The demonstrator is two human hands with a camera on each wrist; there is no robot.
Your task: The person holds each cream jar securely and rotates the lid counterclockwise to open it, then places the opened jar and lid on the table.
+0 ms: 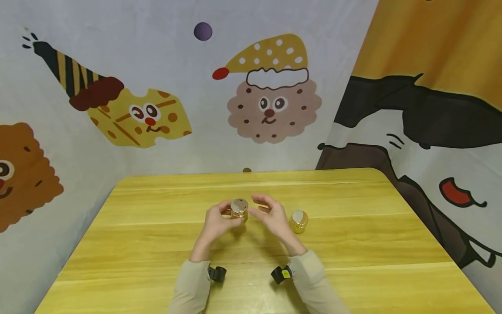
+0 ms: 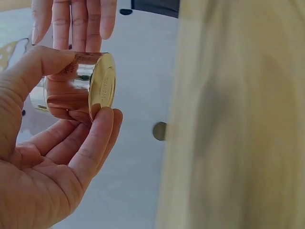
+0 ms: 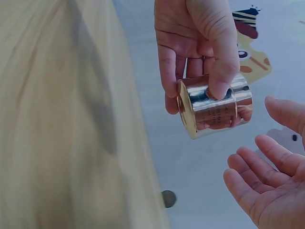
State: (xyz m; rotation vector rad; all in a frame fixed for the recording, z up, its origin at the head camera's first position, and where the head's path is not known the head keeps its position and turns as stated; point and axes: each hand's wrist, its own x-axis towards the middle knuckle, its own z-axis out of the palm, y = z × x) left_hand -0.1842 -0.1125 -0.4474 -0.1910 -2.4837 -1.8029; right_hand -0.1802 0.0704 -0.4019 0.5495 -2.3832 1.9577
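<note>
A shiny gold cosmetic jar (image 1: 239,210) with small print on its side is held above the table by my left hand (image 1: 218,223). In the left wrist view, the thumb presses the side of the jar (image 2: 81,88) and fingertips support it near its base. My right hand (image 1: 273,217) hovers just right of the jar, apart from it, its fingers loosely bent with nothing in them. In the right wrist view, that hand (image 3: 274,183) shows a bare palm facing the jar. A second gold jar (image 1: 299,221) stands upright on the table, right of my right hand.
The wooden table (image 1: 157,257) has rounded far corners. Behind it hangs a pale cloth (image 1: 204,152) printed with cartoon figures. Each wrist carries a small black camera (image 1: 217,274).
</note>
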